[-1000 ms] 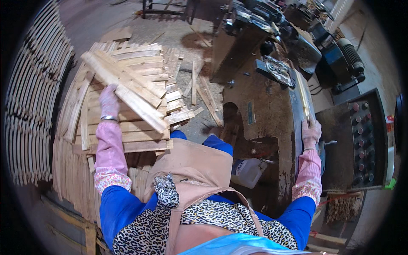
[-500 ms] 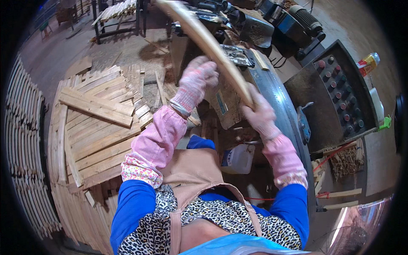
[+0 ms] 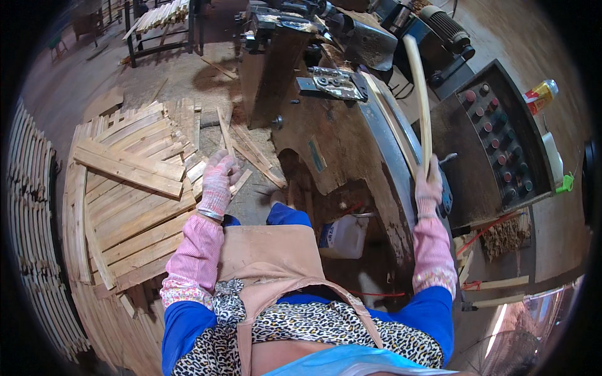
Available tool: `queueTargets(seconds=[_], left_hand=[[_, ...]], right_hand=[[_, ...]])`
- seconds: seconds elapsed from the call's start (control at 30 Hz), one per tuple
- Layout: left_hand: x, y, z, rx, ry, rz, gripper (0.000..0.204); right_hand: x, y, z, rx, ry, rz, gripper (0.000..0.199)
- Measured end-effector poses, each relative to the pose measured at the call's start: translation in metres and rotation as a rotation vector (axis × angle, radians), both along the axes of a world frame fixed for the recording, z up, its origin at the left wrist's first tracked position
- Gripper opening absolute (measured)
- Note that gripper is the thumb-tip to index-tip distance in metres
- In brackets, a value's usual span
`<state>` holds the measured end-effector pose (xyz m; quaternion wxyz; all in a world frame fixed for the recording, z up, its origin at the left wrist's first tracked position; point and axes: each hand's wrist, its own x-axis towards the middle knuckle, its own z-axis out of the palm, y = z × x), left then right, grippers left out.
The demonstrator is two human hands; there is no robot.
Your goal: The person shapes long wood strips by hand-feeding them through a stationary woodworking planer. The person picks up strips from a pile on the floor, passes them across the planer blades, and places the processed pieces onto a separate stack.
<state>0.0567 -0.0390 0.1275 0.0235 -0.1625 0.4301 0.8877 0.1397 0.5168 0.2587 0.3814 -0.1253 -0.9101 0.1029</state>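
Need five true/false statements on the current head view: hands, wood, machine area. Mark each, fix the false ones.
1. The right hand holds a wooden strip. True.
2. The left hand is on the control panel. False: it is by the wood stack; the panel is on the opposite side.
3. Two boards lie slantwise on the stack. True.
4. The white jug stands on top of the machine. False: the jug is below the machine's top.
5. Both hands wear gloves. True.

A strip (image 3: 381,105) lies along the machine's bed (image 3: 384,147), while the floor (image 3: 200,70) carries loose sticks (image 3: 266,171) and what looks like sawdust (image 3: 253,203).
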Motion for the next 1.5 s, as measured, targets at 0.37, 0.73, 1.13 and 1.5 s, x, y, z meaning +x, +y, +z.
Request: queueTargets(seconds=[0.37,0.73,1.13,1.5], left_hand=[[-0.038,-0.198,-0.034,-1.090,-0.175,0.934,0.076],[-0.045,-0.388,-0.128,-0.423,-0.398,0.871,0.052],[-0.003,-0.214,0.019,-0.373,0.041,0.682,0.025],[-0.001,0.045,0.180,0.061,0.364,-0.140,0.049]], right_hand=[[-0.044,-0.031,0.014,0.027,-0.200,0.059,0.047],[0.132,0.013,-0.019,-0.309,-0.025,0.096,0.054],[-0.123,-0.090,0.014,0.175,-0.218,0.293,0.046],[-0.025,-0.245,0.045,0.048,-0.268,0.659,0.071]])
